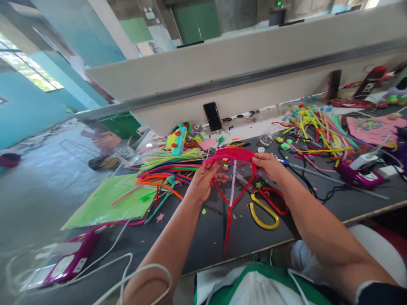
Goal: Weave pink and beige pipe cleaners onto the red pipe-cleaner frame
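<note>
Fuzzy red band (233, 153) held at both ends over the dark worktop (210, 243)

The left hand (206, 180) grips the band's left end between thumb and forefinger, its other fingers loosely curled and a little apart. The right hand (267, 165) has its fingers clamped on the opposite end. Between them the band arches in front of the person, and thin red strands (220, 191) run down from its ends, meeting in a V at a pale purple stem (233, 182). Below that meeting point the stem's lower part is red; whether its tip touches the surface, I cannot tell.

Scissors (269, 226) with one yellow and one red handle lie just beside the stem, near the right forearm. Left of the hands, a bundle of coloured fuzzy sticks (168, 169) partly overlaps a green sheet (104, 199). A phone (212, 116) leans against the pale partition (178, 103) behind. Farther right lie a tangled heap of fuzzy sticks (321, 131) and a magenta device (362, 174) with a white plug.
</note>
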The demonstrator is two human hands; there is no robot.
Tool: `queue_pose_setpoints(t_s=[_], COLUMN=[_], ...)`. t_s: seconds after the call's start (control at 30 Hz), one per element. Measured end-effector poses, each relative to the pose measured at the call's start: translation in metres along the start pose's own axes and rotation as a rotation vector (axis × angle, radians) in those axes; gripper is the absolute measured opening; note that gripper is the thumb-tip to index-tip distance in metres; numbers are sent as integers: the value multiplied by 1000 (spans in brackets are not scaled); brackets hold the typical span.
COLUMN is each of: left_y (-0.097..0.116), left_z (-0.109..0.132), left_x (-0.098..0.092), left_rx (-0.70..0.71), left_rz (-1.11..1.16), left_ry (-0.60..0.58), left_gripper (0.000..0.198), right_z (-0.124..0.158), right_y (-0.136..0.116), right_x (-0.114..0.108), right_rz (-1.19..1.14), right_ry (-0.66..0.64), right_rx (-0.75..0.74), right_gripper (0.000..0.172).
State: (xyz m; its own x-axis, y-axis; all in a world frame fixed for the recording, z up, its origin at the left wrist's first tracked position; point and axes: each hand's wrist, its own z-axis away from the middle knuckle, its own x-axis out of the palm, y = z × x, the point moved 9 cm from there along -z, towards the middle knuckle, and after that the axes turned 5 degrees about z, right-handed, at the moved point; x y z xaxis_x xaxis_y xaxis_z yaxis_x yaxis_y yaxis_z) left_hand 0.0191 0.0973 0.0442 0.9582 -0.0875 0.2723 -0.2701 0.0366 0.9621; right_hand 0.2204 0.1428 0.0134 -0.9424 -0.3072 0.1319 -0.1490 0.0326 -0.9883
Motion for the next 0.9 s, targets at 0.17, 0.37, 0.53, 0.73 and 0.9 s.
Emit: queue_pose_setpoints(t_s=[0.17, 0.37, 0.53, 0.73, 0.9], left_y=[-26, -50, -46, -45, -48], left_z=[-17, -14, -9, -6, -9], left_x=[9, -8, -13, -13, -15], left_rx=[-5, 57, 131, 156, 153], left_rz=[228, 319, 294, 301, 282], left_ry=[-16, 77, 144, 157, 159], left_gripper=[37, 34, 31, 29, 30], right_z=[-7, -7, 1, 3, 4], right_y=[14, 26, 16, 17, 23], right_x=[-15, -2, 11, 22, 25], right_rz=[-156, -153, 6, 134, 58], right_ry=[63, 4, -57, -147, -160], right_rx=[51, 163, 107, 91, 155], right_gripper=[33, 39, 39, 36, 43])
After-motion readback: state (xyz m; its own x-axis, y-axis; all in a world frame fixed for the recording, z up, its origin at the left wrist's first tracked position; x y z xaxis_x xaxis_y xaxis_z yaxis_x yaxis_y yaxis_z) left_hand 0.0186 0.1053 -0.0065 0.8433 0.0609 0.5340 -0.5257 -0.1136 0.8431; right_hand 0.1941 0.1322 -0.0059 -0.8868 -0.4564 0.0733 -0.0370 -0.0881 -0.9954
